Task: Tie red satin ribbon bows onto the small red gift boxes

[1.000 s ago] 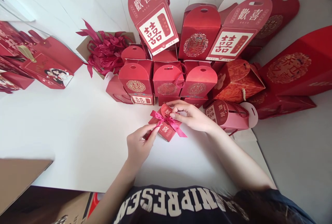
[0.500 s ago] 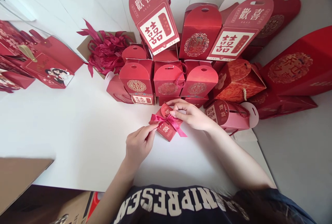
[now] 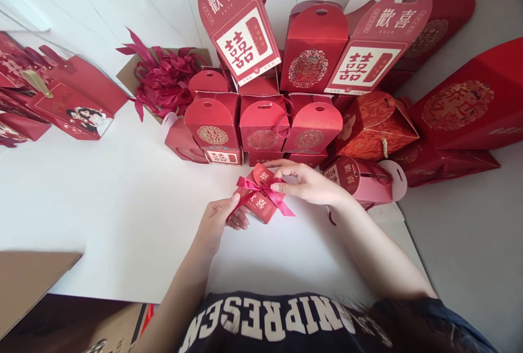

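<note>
A small red gift box (image 3: 261, 207) lies on the white table (image 3: 102, 200) in front of me, tied with a pink ribbon bow (image 3: 265, 189). My left hand (image 3: 218, 222) is closed at the box's left end, thumb and fingers pinching a ribbon tail there. My right hand (image 3: 308, 183) pinches the bow's right loop from the other side. One ribbon tail (image 3: 284, 208) trails off toward the lower right.
Several red paper gift boxes and bags (image 3: 263, 124) are stacked along the wall behind the box. A round red box (image 3: 359, 178) lies by my right wrist. Loose dark red ribbons (image 3: 163, 78) fill a cardboard tray at left. More red bags (image 3: 69, 105) sit far left. A cardboard box (image 3: 32, 277) is at lower left.
My left hand has moved in against the box's left end and closed on the ribbon tail. My right hand shifted slightly right, still pinching the bow.
</note>
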Tool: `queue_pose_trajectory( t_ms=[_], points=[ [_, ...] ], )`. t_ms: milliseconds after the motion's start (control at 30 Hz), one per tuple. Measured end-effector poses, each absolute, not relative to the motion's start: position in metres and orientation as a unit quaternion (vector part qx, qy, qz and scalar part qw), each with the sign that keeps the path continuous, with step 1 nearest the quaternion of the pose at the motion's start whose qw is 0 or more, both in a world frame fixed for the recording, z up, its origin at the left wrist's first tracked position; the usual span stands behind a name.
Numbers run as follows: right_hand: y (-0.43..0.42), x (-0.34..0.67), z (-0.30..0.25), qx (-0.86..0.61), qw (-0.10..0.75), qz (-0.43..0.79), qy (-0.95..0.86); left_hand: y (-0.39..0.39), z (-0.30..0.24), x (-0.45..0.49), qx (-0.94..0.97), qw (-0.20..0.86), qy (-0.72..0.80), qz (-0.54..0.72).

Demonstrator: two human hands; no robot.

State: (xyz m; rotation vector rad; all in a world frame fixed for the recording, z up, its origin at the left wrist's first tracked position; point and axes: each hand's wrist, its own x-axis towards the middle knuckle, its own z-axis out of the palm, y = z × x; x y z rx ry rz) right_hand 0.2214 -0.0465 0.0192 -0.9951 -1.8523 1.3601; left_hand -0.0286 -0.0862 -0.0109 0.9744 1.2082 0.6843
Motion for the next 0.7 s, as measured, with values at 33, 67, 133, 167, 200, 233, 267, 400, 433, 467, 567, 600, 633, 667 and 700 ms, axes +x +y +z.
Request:
queue_pose_trajectory(
  t_ms=[33,67,133,167,200,233,267,400,433,467,567,600,633,667,700],
  points=[
    [-0.046,0.221,0.019,-0.375,0.318,0.518,-0.7,-0.085,-0.01,-0.029,0.429,0.667,0.527,0.306],
    [-0.047,0.22,0.019,-0.373,0.322,0.52,-0.698,-0.085,-0.01,-0.029,0.433,0.668,0.519,0.311],
    [-0.047,0.219,0.018,-0.373,0.326,0.521,-0.695,-0.085,-0.01,-0.029,0.45,0.66,0.506,0.325],
    [-0.047,0.219,0.017,-0.376,0.326,0.519,-0.695,-0.086,-0.01,-0.029,0.46,0.653,0.501,0.334],
    [-0.047,0.218,0.017,-0.38,0.326,0.516,-0.695,-0.087,-0.011,-0.028,0.467,0.647,0.496,0.343],
    [-0.047,0.218,0.016,-0.386,0.325,0.513,-0.695,-0.088,-0.012,-0.027,0.472,0.642,0.492,0.351],
    [-0.048,0.217,0.016,-0.392,0.325,0.51,-0.693,-0.089,-0.013,-0.027,0.473,0.64,0.489,0.357],
    [-0.049,0.214,0.018,-0.425,0.325,0.498,-0.683,-0.09,-0.018,-0.025,0.472,0.632,0.484,0.379],
    [-0.049,0.214,0.019,-0.43,0.327,0.496,-0.68,-0.09,-0.019,-0.025,0.474,0.628,0.483,0.384],
    [-0.049,0.213,0.019,-0.433,0.33,0.494,-0.678,-0.09,-0.02,-0.025,0.476,0.625,0.482,0.388],
    [-0.049,0.213,0.019,-0.438,0.336,0.49,-0.674,-0.09,-0.02,-0.024,0.485,0.618,0.479,0.391],
    [-0.049,0.213,0.018,-0.439,0.339,0.489,-0.674,-0.09,-0.02,-0.024,0.489,0.616,0.478,0.391],
    [-0.049,0.214,0.017,-0.438,0.344,0.489,-0.672,-0.09,-0.02,-0.023,0.493,0.613,0.477,0.392],
    [-0.048,0.215,0.016,-0.435,0.349,0.491,-0.669,-0.09,-0.02,-0.023,0.496,0.609,0.477,0.394],
    [-0.047,0.216,0.015,-0.431,0.353,0.494,-0.667,-0.09,-0.02,-0.023,0.5,0.604,0.476,0.397]
  ],
)
